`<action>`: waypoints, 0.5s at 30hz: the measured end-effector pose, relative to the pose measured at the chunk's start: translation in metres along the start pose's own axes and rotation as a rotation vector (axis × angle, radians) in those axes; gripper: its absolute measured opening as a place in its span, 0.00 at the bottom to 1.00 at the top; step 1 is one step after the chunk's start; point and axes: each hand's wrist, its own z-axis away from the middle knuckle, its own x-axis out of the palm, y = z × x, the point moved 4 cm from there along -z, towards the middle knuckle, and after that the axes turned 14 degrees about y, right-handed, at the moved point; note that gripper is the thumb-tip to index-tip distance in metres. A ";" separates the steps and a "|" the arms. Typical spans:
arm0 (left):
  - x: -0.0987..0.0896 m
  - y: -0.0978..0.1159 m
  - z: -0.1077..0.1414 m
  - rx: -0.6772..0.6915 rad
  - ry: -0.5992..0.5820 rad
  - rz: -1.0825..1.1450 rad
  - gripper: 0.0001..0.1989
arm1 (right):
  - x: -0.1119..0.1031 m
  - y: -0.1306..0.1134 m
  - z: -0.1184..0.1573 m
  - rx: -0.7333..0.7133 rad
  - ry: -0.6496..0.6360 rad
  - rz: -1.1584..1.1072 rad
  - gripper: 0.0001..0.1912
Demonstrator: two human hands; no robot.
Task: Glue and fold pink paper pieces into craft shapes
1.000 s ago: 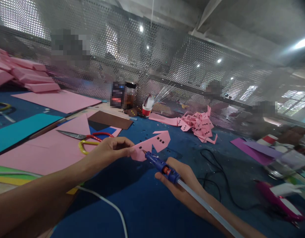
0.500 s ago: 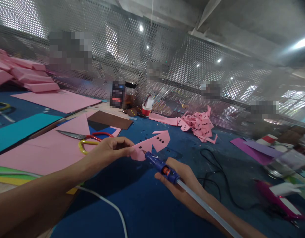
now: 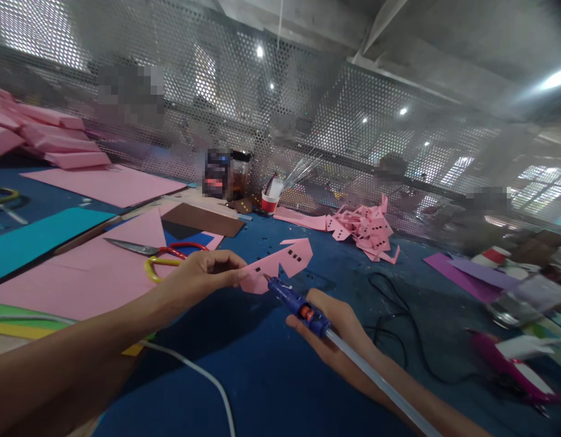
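Observation:
Between the thumb and fingers of my left hand (image 3: 207, 273) is the left end of a pink paper piece (image 3: 287, 261) with small black squares on it. My right hand (image 3: 335, 321) is wrapped round a blue glue gun (image 3: 299, 303), from whose back a long clear glue stick (image 3: 376, 379) runs. The gun's nozzle is at the lower edge of the pink piece, near my left fingertips. Scissors (image 3: 164, 250) with red and yellow handles lie on pink sheets (image 3: 80, 279) beyond my left forearm.
A heap of pink cut pieces (image 3: 365, 227) lies at the back, near a red and white cup (image 3: 270, 201). Black cable (image 3: 412, 321) and a magenta glue gun (image 3: 512, 370) lie right. A white cable (image 3: 193, 367) crosses the front. Behind stands a perforated metal screen (image 3: 326, 121).

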 end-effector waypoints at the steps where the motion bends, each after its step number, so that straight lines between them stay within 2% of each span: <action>1: 0.000 0.000 0.000 -0.002 0.000 0.006 0.17 | 0.000 0.000 0.000 0.004 0.000 0.000 0.20; 6: 0.002 0.001 0.000 -0.008 -0.013 0.033 0.15 | -0.004 -0.003 0.000 0.024 0.025 -0.069 0.19; 15: 0.000 -0.001 -0.004 -0.056 0.031 0.072 0.16 | -0.006 0.009 0.004 0.253 -0.044 -0.306 0.19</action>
